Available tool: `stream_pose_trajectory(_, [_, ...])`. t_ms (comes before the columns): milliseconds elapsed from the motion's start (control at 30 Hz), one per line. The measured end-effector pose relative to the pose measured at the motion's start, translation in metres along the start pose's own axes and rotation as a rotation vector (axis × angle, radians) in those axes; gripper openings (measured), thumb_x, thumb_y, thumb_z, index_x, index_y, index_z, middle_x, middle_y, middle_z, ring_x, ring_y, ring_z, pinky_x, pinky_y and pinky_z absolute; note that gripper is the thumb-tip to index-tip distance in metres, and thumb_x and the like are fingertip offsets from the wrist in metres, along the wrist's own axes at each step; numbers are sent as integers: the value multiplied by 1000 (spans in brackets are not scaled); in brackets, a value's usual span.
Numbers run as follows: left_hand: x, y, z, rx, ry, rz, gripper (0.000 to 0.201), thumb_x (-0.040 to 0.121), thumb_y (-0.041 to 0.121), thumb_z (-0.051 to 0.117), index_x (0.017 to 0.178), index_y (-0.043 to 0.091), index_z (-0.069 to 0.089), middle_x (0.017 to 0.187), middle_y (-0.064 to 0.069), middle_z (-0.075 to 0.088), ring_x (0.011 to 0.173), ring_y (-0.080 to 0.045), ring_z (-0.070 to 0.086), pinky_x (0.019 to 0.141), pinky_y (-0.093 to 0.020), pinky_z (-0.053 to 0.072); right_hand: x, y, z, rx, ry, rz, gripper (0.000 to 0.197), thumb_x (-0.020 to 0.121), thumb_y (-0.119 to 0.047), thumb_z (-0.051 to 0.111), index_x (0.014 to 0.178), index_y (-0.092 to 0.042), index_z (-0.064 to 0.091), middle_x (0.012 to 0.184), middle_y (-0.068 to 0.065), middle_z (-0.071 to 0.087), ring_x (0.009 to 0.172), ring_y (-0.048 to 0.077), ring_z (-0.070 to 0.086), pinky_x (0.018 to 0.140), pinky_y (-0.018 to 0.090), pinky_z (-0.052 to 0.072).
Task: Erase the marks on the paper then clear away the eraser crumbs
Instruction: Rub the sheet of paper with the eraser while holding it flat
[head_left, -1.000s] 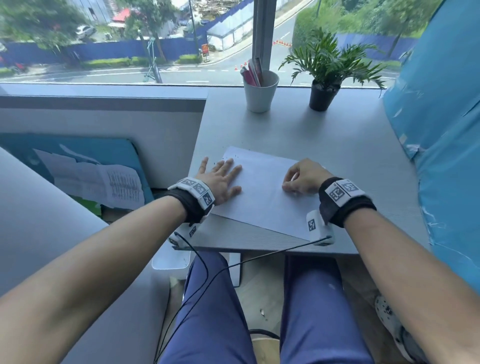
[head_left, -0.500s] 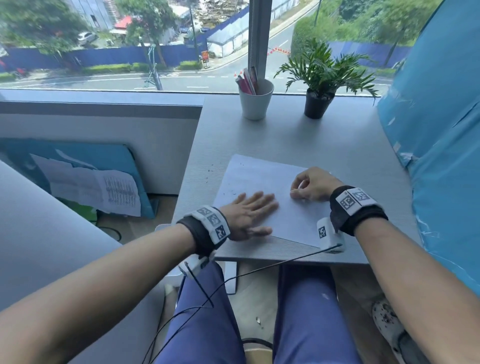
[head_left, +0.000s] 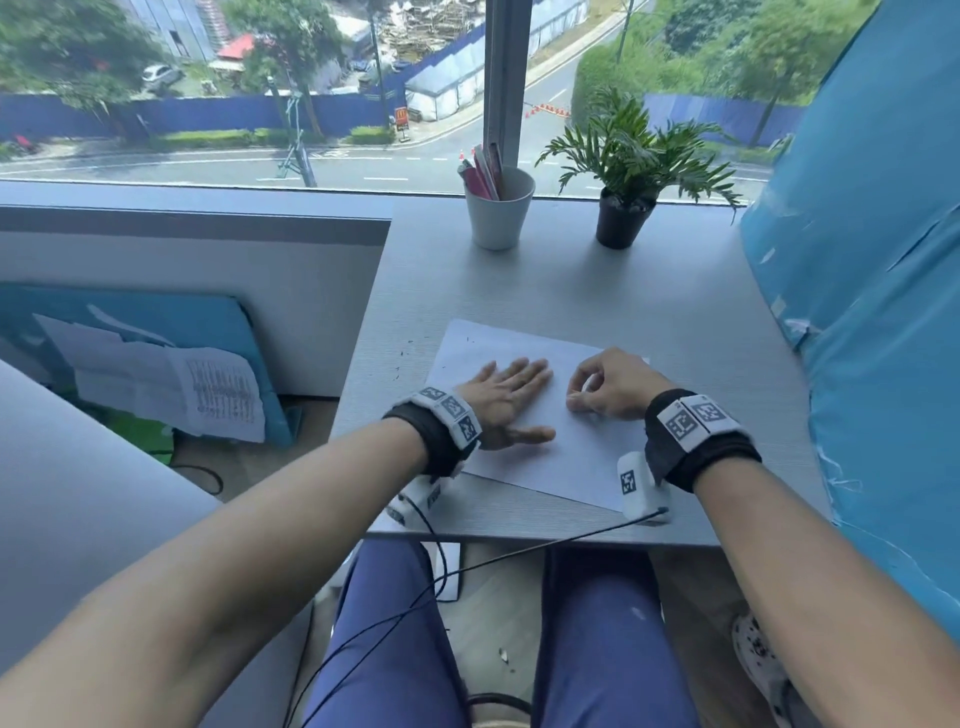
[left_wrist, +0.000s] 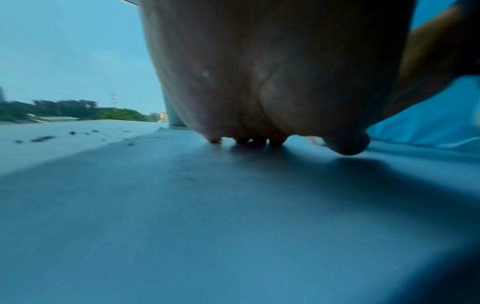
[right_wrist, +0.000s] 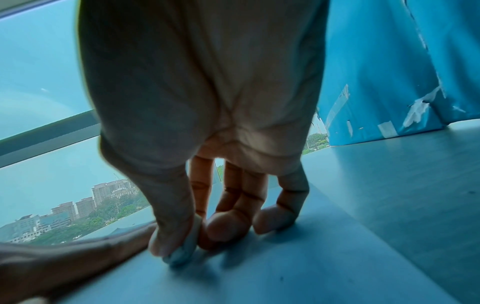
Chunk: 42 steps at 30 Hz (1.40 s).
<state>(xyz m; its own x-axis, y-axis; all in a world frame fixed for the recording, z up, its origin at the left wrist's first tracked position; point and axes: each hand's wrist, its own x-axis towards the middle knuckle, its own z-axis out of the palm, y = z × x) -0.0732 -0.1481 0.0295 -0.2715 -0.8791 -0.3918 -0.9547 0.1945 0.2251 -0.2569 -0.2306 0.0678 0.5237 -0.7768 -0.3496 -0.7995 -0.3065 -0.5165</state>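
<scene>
Paper (head_left: 524, 410) flat on grey desk (head_left: 597, 291) by window (head_left: 260, 88).

Grey desk (head_left: 649, 291): paper (head_left: 566, 462), cup (head_left: 498, 218), plant (head_left: 623, 218), crumbs (head_left: 400, 358)

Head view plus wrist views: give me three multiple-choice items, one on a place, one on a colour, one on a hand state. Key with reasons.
1. Where do the eraser crumbs mostly lie?
A. on the desk left of the paper
B. inside the cup
C. on the plant pot

2. What colour is the plant pot?
A. white
B. black
C. red

3. What is the right hand doing?
A. lying flat and open
B. pinching an eraser against the paper
C. holding a pen from the cup

Key:
1 A, dark specks sit on the desk beside the left edge of the paper.
2 B, the pot is black; the cup is white.
3 B, the right wrist view shows the fingers pinching the eraser; the left hand lies flat.
</scene>
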Motion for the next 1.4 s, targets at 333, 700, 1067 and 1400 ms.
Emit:
stream_pose_trajectory(333, [23,-31,-34,79,69,-341,78,102,54,29,157,14,-9,164,-5,-19,151,-22,-14,121,-45,-8,4,5,3,21,16,25,5,78,-23,75,79,-19,72,77,0,70,72,12,63,63,20,44])
stream_pose_trajectory(700, [29,-45,-24,-52,43,-255,78,99,63,24,158,22,-8,164,3,-17,152,-18,-11,120,-44,-5,11,7,5,-6,23,35,6,79,-25,75,79,-19,72,83,0,67,75,16,64,68,22,46])
stream_pose_trajectory(1067, [-44,-17,7,202,-6,213,87,89,74,13,154,24,-19,161,3,-24,148,-14,-22,119,-38,-16,12,7,4,-41,18,32,8,78,-27,74,77,-21,71,78,-3,69,73,12,62,74,24,47])
stream_pose_trajectory(1400, [-48,-79,-11,109,7,-386,96,90,78,15,156,16,-15,162,-1,-20,151,-17,-14,120,-41,-12,8,2,3,-71,19,43,7,79,-28,73,79,-21,71,81,-4,67,78,11,61,69,23,44])
